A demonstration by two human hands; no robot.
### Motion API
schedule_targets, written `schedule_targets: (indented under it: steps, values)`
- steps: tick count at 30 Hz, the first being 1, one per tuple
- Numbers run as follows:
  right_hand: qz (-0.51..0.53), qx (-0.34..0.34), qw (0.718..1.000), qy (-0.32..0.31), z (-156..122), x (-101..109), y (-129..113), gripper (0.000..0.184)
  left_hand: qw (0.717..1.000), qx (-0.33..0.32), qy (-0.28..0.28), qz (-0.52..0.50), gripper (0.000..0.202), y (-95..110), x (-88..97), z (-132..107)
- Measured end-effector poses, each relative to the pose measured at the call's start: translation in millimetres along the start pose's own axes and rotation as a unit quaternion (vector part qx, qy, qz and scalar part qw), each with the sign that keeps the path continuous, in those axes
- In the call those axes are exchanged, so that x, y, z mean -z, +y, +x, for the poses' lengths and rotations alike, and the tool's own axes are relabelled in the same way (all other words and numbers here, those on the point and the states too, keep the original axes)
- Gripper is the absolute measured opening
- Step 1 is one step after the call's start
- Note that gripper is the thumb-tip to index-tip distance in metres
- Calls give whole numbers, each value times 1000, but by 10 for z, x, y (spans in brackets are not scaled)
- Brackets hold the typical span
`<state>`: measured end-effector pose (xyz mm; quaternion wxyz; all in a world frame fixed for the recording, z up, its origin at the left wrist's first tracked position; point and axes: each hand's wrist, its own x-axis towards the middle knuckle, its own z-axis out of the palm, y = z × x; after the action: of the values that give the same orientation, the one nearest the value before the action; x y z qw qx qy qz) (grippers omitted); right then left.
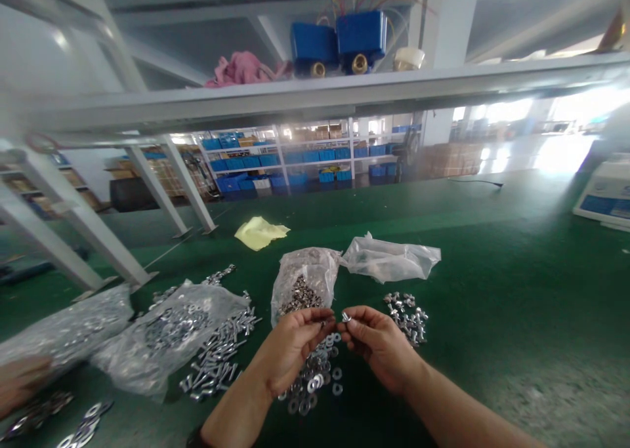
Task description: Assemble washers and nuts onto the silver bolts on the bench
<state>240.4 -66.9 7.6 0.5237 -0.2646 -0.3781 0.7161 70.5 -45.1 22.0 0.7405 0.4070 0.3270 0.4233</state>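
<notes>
My right hand (378, 338) pinches a small shiny bolt (346, 317) between thumb and forefinger. Close beside it, my left hand (302, 336) has its thumb and fingertips pressed together; whatever they hold is too small to make out. Flat metal washers (317, 377) lie loose on the bench under and between my hands. Just beyond my left hand, an open clear plastic bag (306, 271) holds many small metal pieces. To the right of my right hand is a pile of bolts that appear to carry washers (409, 318).
Loose bolts (220, 353) lie left of my forearm, beside a plastic bag of metal parts (172, 330). Another person's hand (22, 384) is at the far left. A crumpled plastic bag (392, 259) and yellow paper (260, 232) lie farther back. A shelf (315, 97) spans overhead.
</notes>
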Motion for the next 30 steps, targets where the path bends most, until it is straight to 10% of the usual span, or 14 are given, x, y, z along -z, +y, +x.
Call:
schedule_targets:
  steps: [19, 30]
  values:
    - [-306, 76, 949, 21, -22, -54, -59, 22, 964, -135, -3, 231, 34, 80, -105, -34]
    - [-569, 269, 772, 85, -101, -110, -113, 11, 985, -114, 27, 126, 43, -64, -87, 2]
